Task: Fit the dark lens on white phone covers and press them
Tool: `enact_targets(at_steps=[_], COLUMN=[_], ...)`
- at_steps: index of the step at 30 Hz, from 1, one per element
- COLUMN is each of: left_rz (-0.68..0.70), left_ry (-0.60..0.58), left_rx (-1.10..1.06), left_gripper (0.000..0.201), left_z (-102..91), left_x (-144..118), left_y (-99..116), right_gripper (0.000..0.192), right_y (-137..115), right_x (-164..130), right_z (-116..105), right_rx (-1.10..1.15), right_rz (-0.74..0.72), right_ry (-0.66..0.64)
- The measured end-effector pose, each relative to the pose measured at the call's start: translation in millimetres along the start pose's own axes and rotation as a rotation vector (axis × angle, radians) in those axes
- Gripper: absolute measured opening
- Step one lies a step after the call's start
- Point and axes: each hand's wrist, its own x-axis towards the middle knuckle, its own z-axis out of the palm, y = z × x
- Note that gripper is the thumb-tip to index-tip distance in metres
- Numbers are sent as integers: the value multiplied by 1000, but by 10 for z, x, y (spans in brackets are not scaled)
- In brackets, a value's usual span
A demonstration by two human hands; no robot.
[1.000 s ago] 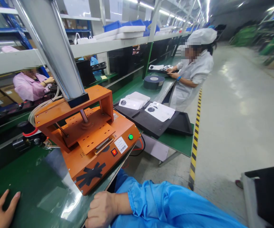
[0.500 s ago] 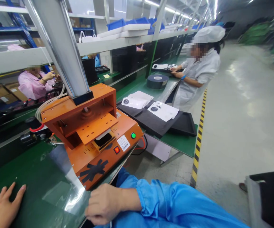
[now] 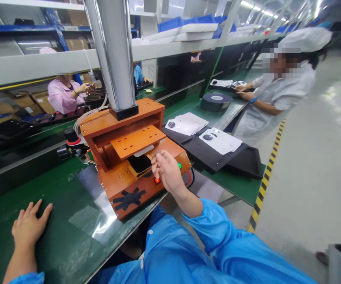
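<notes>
- Panel (image 3: 140, 162): a dark flat piece lying in the press (image 3: 135, 157) bed under the raised plate (image 3: 137, 140), just beyond my fingertips.
- My right hand (image 3: 167, 173) hovers over the press front, fingers (image 3: 157, 165) loosely curled, holding nothing.
- My left hand (image 3: 30, 225) lies flat and spread on the green belt (image 3: 7, 197), empty.
- Handling, as I judge it: thin, stiff, light, smooth-faced and easily marked; best taken by its near edge.
- Outward: white sheets (image 3: 220, 140) on a black tray (image 3: 247, 161); a co-worker (image 3: 276, 90) beyond.
</notes>
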Motion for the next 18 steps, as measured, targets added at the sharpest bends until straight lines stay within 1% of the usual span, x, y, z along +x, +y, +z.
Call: enact_targets(at_steps=[2,4,7,11,13,15,17,18], left_rz=[-10,-16,-17,-15,-18,-16,-12,-11], left_ry=[-11,-16,-15,-11,2,13,5,-2], left_rx=[12,20,20,11,4,4,16,23], left_gripper=[93,93,95,99,101,103,105,106], left_z=[2,6,10,4,-3,-8,-6,1], left_x=[22,45,72,83,80,76,79,86], left_y=[-10,-19,-36,-44,-36,-27,-26,-33], right_gripper=[55,56,50,39,35,35,34,34], right_y=[-67,-102,-77,-2,-8,-47,-95,-115], right_x=[182,319,441,480,443,372,281,235], right_z=[15,52,105,86,25,-80,-243,-351], right_rx=[137,185,198,164,133,100,57,35], right_rz=[98,153,192,226,255,280,293,280], right_ry=[-24,-72,-101,-78,-85,-107,-112,-78])
